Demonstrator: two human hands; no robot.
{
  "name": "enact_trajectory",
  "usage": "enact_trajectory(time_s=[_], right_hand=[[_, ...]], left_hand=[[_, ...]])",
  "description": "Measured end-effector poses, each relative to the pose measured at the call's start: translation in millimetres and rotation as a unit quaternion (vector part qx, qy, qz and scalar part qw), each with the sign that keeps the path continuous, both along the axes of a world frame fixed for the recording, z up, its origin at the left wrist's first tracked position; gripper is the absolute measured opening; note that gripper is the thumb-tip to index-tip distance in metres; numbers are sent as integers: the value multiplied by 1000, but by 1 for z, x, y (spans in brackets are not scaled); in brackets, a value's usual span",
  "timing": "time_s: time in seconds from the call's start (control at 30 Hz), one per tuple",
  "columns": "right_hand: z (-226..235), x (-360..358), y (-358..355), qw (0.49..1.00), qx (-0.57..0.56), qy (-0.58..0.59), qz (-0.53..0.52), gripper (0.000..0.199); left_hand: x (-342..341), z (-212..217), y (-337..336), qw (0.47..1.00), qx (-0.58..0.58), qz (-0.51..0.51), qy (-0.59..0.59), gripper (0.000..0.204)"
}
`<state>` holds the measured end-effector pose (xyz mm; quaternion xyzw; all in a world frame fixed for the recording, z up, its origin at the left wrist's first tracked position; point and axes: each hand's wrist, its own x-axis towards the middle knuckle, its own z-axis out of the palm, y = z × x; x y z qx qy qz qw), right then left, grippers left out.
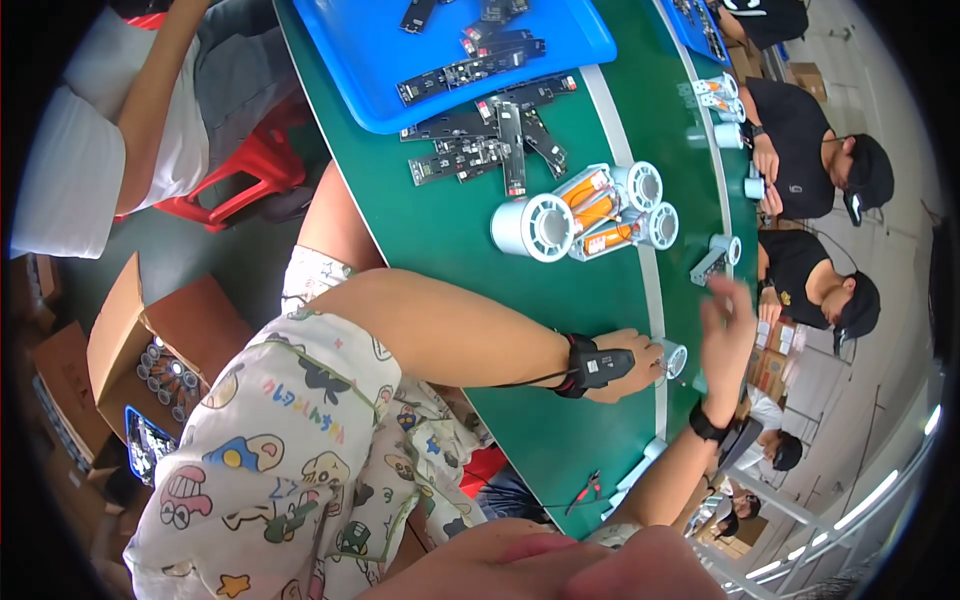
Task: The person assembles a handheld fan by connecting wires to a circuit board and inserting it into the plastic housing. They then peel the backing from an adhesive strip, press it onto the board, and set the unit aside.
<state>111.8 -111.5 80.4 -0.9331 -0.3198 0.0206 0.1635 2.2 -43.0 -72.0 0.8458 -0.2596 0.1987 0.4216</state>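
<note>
My left hand, with a black device strapped on its wrist, is closed around a small pale-blue cylindrical housing at the table's far side. A thin wire seems to come from that housing. Just right of it, my right hand is raised with its fingers loosely bent and apart, and I see nothing in them. Farther left stand several pale-blue round housings with vented faces. Orange cylindrical cells lie in the open frames joined to them.
A blue tray holds black circuit boards; more boards are piled beside it on the green table. Red-handled pliers lie near the edge. Across the table, people work on similar parts. A cardboard box of assembled units stands on the left.
</note>
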Motion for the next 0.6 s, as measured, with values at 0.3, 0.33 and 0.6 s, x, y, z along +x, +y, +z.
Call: enact_trajectory(time_s=[0.3,0.33,0.6], right_hand=[[-57,-15,206,957,-198,-95,192,28],[-61,-12,206,957,-191,-113,189,26],[-17,-43,168,974,9,-126,188,15]], left_hand=[[-1,19,6,996,23,-91,-7,21],[-3,8,12,995,8,-93,-17,21],[16,0,-12,987,-122,-89,-59,17]])
